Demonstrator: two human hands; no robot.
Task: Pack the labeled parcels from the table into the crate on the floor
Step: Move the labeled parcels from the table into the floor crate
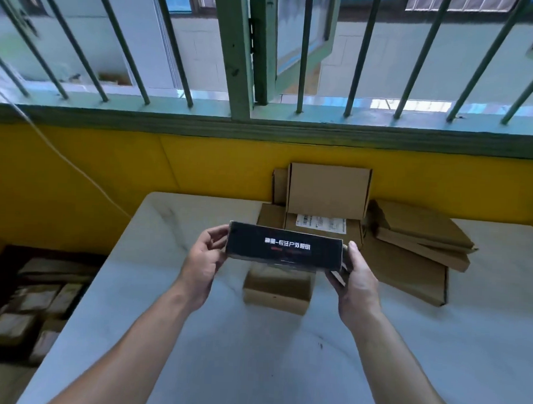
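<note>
While left hand [201, 261] and right hand [358, 285] grip its ends, one black box [283, 247] above one brown parcel [276, 289].

A: The black box [283, 246]?
B: Long, white print, was held level above table [254, 352].
A: Rest?
B: Small brown parcel [276, 290] sat below it, labelled parcel [322, 225] behind, flat mailers [421, 237] lay right. Crate [52, 252] stood on floor, left, parcels inside [13, 326].

The black box [283, 247] is showing white lettering over a red mark. Behind it, brown cardboard parcels [329, 189] are lying on the white, grey-veined table [253, 367], one wearing a white label [320, 223] with black print. Farther behind, a yellow wall [79, 165] is meeting green window bars [305, 52].
</note>
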